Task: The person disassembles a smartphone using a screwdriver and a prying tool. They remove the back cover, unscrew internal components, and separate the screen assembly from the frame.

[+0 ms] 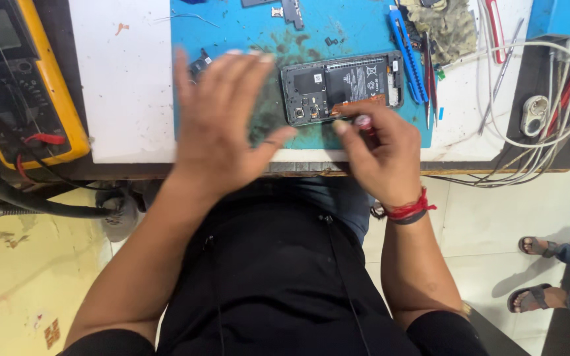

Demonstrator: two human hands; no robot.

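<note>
An opened smartphone (341,86) lies back-up on a blue work mat (245,26), its battery and circuit board exposed. My right hand (380,155) is closed around a thin tool with a red-tipped handle (363,121), held at the phone's near edge. My left hand (222,125) hovers flat over the mat just left of the phone, fingers spread and blurred, holding nothing.
A yellow multimeter (18,79) with red and black leads sits at the left. A blue cutter knife (405,46), tweezers, a dirty cloth (446,26) and white cables (549,105) lie right of the phone. Another person's sandalled feet (539,270) stand at the lower right.
</note>
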